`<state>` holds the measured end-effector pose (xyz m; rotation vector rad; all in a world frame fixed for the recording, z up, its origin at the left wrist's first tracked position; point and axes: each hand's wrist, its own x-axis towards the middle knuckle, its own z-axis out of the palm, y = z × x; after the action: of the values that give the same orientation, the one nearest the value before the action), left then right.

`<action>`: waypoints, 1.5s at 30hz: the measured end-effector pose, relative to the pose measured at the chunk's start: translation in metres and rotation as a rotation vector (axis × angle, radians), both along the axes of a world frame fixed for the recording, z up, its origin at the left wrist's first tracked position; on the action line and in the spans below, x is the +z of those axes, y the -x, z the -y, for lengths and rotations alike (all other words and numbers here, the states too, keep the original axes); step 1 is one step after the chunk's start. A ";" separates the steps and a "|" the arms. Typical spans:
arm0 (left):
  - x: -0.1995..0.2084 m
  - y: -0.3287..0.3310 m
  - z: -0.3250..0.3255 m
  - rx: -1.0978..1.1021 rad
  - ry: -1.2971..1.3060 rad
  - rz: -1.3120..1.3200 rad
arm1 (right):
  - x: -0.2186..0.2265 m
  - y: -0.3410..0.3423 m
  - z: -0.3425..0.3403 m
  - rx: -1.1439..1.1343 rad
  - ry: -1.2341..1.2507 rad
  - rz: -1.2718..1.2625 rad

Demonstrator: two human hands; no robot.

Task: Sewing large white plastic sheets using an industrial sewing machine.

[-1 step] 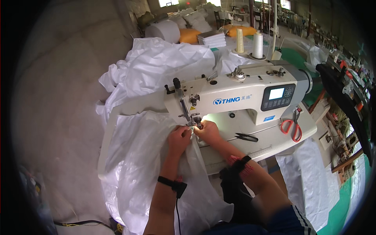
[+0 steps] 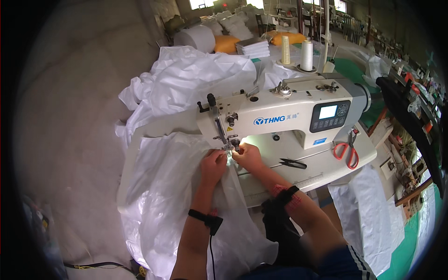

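A sheet of thin white plastic-like fabric [image 2: 158,177] lies over the left end of the sewing machine [image 2: 275,109] bed and hangs down in front of it. At the lit presser foot [image 2: 228,145], my left hand [image 2: 214,164] pinches the sheet's edge just left of the needle area. Close on the other side, my right hand [image 2: 248,157] has its fingers closed at the same edge. The fingertips and the needle point are partly hidden. Black thread snips [image 2: 293,163] lie on the bed right of my right hand.
Red-handled scissors [image 2: 346,155] rest at the bed's right end. Two thread cones [image 2: 306,55] stand behind the machine. Crumpled white fabric [image 2: 186,70] is heaped at the back left. More white sheeting [image 2: 361,214] hangs at the lower right. A dark cable [image 2: 100,265] crosses the floor.
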<state>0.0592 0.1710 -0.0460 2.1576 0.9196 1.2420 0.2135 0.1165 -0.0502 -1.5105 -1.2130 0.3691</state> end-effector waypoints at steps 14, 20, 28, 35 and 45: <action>0.018 0.147 0.112 0.531 -0.105 -0.668 | -0.057 0.031 0.271 0.090 0.339 -0.182; 0.002 0.165 0.079 0.483 0.056 -0.835 | -0.087 0.087 0.232 0.495 0.604 -0.450; 0.013 0.173 0.060 0.392 0.136 -0.898 | -0.065 0.100 0.276 0.486 0.544 -0.848; 0.014 0.173 0.060 0.352 0.139 -0.862 | -0.025 0.091 0.240 0.161 0.270 -0.241; 0.008 0.164 0.053 0.333 0.096 -0.840 | -0.027 0.091 0.195 0.109 0.282 0.286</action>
<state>-0.1050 0.1177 -0.0379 2.5308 1.6748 0.3403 0.1230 -0.0789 -0.0771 -1.7871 -1.5215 0.4204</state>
